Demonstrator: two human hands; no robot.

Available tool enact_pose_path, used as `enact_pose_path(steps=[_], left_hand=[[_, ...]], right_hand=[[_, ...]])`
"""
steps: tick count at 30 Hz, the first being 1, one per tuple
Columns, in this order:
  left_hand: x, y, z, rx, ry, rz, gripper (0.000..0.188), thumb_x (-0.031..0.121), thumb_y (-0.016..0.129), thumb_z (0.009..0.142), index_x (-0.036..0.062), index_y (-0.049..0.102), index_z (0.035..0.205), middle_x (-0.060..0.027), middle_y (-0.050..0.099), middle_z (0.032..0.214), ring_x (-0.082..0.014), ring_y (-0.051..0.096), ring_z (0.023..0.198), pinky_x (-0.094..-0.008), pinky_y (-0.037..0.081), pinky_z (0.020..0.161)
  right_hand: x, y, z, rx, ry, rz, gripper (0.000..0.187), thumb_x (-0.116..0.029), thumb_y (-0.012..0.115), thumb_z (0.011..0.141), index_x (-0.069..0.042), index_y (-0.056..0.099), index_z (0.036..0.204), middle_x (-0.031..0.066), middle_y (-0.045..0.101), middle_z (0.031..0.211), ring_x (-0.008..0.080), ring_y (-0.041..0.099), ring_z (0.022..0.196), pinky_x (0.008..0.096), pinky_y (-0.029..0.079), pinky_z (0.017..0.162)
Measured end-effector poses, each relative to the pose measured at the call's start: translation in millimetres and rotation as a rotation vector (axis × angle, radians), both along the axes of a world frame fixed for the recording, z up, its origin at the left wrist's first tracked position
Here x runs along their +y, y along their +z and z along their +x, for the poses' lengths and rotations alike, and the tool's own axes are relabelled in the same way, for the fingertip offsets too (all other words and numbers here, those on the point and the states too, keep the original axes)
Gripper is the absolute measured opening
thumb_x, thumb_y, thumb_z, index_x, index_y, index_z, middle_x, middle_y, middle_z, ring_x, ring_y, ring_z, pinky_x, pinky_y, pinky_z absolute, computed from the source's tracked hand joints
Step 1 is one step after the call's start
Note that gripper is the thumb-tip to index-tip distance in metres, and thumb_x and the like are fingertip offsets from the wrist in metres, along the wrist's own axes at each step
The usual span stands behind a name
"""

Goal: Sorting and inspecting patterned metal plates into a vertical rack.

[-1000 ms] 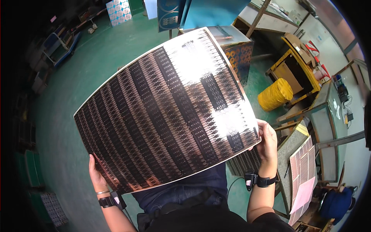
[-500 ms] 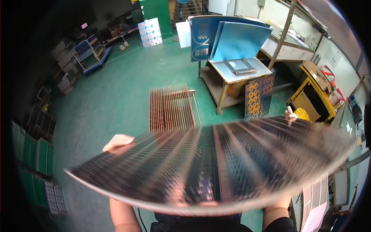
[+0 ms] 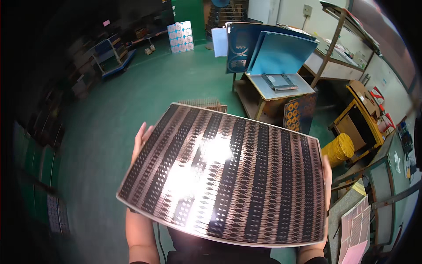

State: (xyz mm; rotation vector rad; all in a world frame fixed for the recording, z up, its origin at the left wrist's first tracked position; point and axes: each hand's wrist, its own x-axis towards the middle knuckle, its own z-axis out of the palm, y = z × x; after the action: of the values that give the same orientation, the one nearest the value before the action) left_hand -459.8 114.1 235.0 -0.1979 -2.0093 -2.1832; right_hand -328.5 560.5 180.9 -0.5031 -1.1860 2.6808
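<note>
A large rectangular circuit board panel [image 3: 246, 176] with copper-coloured and black striped patterning and a pale rim is held up in front of my body. My left hand [image 3: 141, 140] grips its left edge, with fingertips showing beside it. On the opposite edge, my right hand [image 3: 326, 174] holds the panel, most of its fingers hidden behind. Bright glare covers the middle-left of the surface. Just beyond the panel's far edge, the top of a slotted rack [image 3: 200, 104] with thin upright copper-coloured rods shows; the panel hides the rest.
Ahead stands a low metal-topped table [image 3: 281, 90] with tall blue sheets [image 3: 283, 53] on it. Patterned boards [image 3: 299, 115] lean against its front. A yellow cylinder [image 3: 338, 147] and yellow-framed stand [image 3: 360, 114] are at right, near a bench [image 3: 336, 211]. A blue trolley [image 3: 118, 64] sits far left.
The panel has tilted from a low, nearly edge-on angle to show its patterned face, and it now hides most of the rack. Both hands keep hold of its sides.
</note>
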Motion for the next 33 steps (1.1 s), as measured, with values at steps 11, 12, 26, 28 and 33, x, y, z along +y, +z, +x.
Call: enact_pose_path(steps=[11, 12, 26, 28, 33], left_hand=[[50.4, -47.0, 42.2, -0.425, -0.536, 1.154, 0.06, 0.05, 0.035, 0.094, 0.0044, 0.04, 0.133, -0.0164, 0.047, 0.131, -0.0311, 0.046, 0.12, -0.0484, 0.035, 0.103], [63.8, -48.6, 52.5, -0.424, -0.474, 1.137, 0.056, 0.046, 0.04, 0.093, 0.0041, 0.043, 0.13, -0.0154, 0.05, 0.128, -0.0309, 0.049, 0.116, -0.0474, 0.039, 0.1], [27.5, -81.4, 38.5, -0.314, -0.334, 0.707, 0.041, 0.021, 0.057, 0.09, 0.0015, 0.046, 0.125, -0.0077, 0.056, 0.118, -0.0174, 0.055, 0.105, -0.0327, 0.045, 0.091], [23.1, -81.1, 39.4, -0.314, -0.356, 0.67, 0.041, 0.021, 0.057, 0.09, 0.0009, 0.046, 0.125, -0.0078, 0.056, 0.118, -0.0173, 0.055, 0.105, -0.0327, 0.045, 0.091], [17.7, -78.3, 45.6, -0.319, -0.369, 0.553, 0.043, 0.021, 0.058, 0.089, -0.0009, 0.046, 0.124, -0.0077, 0.057, 0.117, -0.0164, 0.054, 0.106, -0.0309, 0.043, 0.091]], right_hand=[[-66.8, -15.0, -24.0, 0.284, -0.248, -0.002, 0.036, -0.026, 0.042, 0.097, 0.003, 0.049, 0.117, 0.0134, 0.062, 0.108, 0.0199, 0.063, 0.09, 0.0317, 0.052, 0.08], [-77.9, -14.6, -24.9, 0.277, -0.281, -0.001, 0.033, -0.022, 0.043, 0.097, 0.002, 0.048, 0.119, 0.0127, 0.06, 0.111, 0.0211, 0.062, 0.093, 0.0322, 0.051, 0.082], [-32.6, -65.4, 29.1, 0.122, 0.026, 0.12, 0.051, -0.026, 0.048, 0.094, 0.004, 0.033, 0.133, 0.0242, 0.059, 0.109, 0.0283, 0.063, 0.095, 0.0423, 0.053, 0.082], [-35.8, -58.4, 31.3, 0.019, 0.138, 0.182, 0.054, -0.022, 0.06, 0.088, 0.007, 0.037, 0.129, 0.019, 0.062, 0.104, 0.0236, 0.065, 0.086, 0.0349, 0.055, 0.075], [-43.3, -68.7, 35.7, -0.156, 0.318, 0.33, 0.038, -0.013, 0.067, 0.082, 0.003, 0.056, 0.115, 0.01, 0.063, 0.108, 0.0159, 0.06, 0.095, 0.0292, 0.047, 0.083]])
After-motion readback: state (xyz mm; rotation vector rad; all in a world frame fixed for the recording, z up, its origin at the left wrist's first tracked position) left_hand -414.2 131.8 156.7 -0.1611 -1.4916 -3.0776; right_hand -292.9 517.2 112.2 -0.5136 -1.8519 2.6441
